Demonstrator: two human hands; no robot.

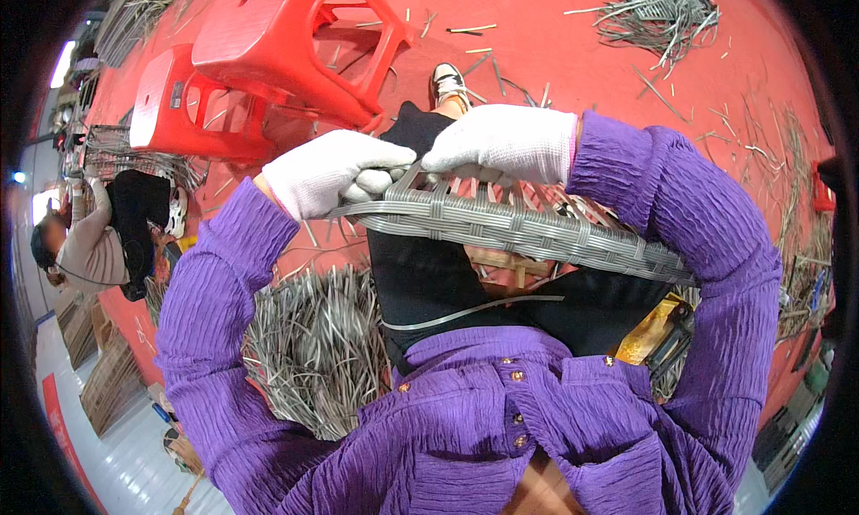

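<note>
A grey woven frame (523, 229) of flat plastic strips lies across my lap, its band of weaving running down to the right under my right forearm. My left hand (335, 173), in a white glove, grips its left corner with curled fingers. Close beside it, my white-gloved right hand (501, 145) pinches at the same corner, fingers bent over the frame's far edge. The two thumbs nearly meet. A loose pale strip (474, 313) lies over my dark trousers. Which strip the fingertips hold is partly hidden.
Two red plastic stools (259, 45) stand at the far left. A thick bundle of grey strips (313, 345) lies by my left side, and another heap (658, 18) at the far right. Right of my lap is a yellow bag (651, 329). Another person (94, 238) sits at the left.
</note>
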